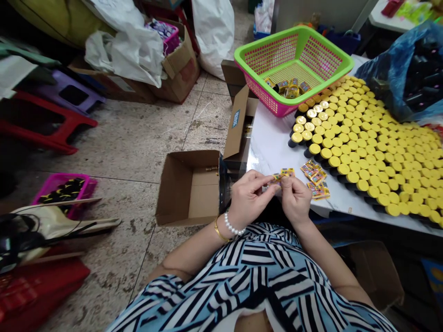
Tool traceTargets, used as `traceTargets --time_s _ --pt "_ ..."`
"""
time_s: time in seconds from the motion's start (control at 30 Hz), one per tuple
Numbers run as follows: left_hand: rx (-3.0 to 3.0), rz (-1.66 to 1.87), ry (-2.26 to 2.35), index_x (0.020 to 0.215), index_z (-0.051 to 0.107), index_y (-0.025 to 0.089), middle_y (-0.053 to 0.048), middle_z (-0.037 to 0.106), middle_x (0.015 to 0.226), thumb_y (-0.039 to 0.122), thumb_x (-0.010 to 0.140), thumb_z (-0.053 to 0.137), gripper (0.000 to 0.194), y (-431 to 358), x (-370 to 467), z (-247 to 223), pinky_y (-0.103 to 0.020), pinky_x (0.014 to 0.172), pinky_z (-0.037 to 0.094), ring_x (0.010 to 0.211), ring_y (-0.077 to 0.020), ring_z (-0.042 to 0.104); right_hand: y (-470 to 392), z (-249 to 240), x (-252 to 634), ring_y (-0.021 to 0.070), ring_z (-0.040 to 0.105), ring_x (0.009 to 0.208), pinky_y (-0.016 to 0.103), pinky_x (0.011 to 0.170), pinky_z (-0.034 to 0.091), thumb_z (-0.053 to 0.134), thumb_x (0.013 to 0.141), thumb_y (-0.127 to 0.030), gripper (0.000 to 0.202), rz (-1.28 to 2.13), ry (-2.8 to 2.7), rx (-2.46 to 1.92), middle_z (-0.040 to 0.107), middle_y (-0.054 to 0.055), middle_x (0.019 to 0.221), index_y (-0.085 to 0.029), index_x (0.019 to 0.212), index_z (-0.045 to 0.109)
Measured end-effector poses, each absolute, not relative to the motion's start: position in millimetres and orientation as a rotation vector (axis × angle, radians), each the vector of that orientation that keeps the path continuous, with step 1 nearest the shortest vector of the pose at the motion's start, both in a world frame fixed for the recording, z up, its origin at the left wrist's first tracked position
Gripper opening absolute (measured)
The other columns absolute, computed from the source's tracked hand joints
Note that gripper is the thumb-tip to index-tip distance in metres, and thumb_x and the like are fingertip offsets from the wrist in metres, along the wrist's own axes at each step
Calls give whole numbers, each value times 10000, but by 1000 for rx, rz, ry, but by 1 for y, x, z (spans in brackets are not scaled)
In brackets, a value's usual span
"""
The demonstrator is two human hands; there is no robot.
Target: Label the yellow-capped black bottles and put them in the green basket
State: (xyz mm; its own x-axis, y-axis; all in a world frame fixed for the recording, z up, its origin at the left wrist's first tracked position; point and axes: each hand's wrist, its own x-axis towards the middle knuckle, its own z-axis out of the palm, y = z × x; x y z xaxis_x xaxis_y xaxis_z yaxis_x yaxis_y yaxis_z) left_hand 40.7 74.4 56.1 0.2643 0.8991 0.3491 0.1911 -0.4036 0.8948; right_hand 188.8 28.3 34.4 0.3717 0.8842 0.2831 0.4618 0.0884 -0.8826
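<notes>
Left hand (249, 196) angled inward, right hand (296, 198) curled upright beside it, both pinching small printed pieces (281, 176) at table edge (265, 138).

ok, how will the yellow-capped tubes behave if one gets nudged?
Probably tippy: the tubes stand upright and look slim. Once down, they'd likely roll, being round. They're packed close on the table, so a push would probably shift or topple neighbours too.

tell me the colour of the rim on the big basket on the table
The basket's rim is lime green, best seen in the head view.
</notes>
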Motion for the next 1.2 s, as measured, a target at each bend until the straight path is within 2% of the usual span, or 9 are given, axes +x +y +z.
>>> traceTargets --time_s 0.23,0.4,0.57,0.63,0.73,0.8,0.87,0.97,1.2 --pt "1535 1111 1001 862 824 193 -67 735 877 285 847 804 96 86 33 52 -274 728 548 812 -157 679 32 50 194 163 552 728 303 670 465 562 1010 -363 248 451 -1433 -1546 571 14 786 -218 813 601" --pt "1621 1179 1095 937 842 221 -48 673 888 322 802 843 169 91 29 58 -238 574 452 700 -118 577 35 53 191 147 516 674 289 645 412 581 998 -286 246 234 -1593 -1587 533 -7 707 -216 763 585" --pt "1526 1136 1068 866 823 181 -60 711 892 343 803 836 174 92 27 58 -243 618 481 711 -128 606 41 63 193 157 573 731 291 690 430 528 1027 -267 237 172 -1792 -1592 616 22 765 -208 827 640" --pt "1378 1033 1077 886 815 166 -44 705 772 375 820 821 219 93 24 58 -225 569 455 628 -112 578 46 74 208 167 594 775 299 735 445 578 1015 -316 187 131 -1835 -1594 648 29 803 -207 896 672" --pt "1098 834 986 895 777 137 -5 645 623 415 821 819 291 97 21 56 -183 432 310 453 -55 451 60 90 243 242 585 947 379 884 437 653 968 -422 240 -252 -1772 -1774 696 89 957 -190 1010 696" --pt "936 753 881 884 752 117 -30 696 699 403 794 842 313 102 22 54 -168 399 260 418 -25 420 72 95 264 300 537 1039 443 937 398 662 949 -447 290 -524 -1732 -1964 697 132 1054 -173 1038 696" --pt "832 705 812 901 758 99 -64 735 792 374 755 876 332 108 25 53 -156 391 263 423 -7 425 83 94 276 327 500 1052 461 917 373 674 927 -425 281 -653 -1757 -2134 686 156 1059 -154 999 691" --pt "739 662 774 877 765 68 -43 690 693 361 709 911 368 119 30 54 -135 378 260 428 -5 431 93 86 278 325 477 1019 437 852 354 661 911 -354 221 -698 -1820 -2266 665 164 998 -136 948 669" --pt "513 672 696 854 697 76 -32 704 748 243 667 926 339 138 40 65 -116 314 216 387 5 439 87 80 271 312 471 971 427 818 342 572 917 -243 186 -667 -1905 -2214 640 166 988 -129 1046 641"
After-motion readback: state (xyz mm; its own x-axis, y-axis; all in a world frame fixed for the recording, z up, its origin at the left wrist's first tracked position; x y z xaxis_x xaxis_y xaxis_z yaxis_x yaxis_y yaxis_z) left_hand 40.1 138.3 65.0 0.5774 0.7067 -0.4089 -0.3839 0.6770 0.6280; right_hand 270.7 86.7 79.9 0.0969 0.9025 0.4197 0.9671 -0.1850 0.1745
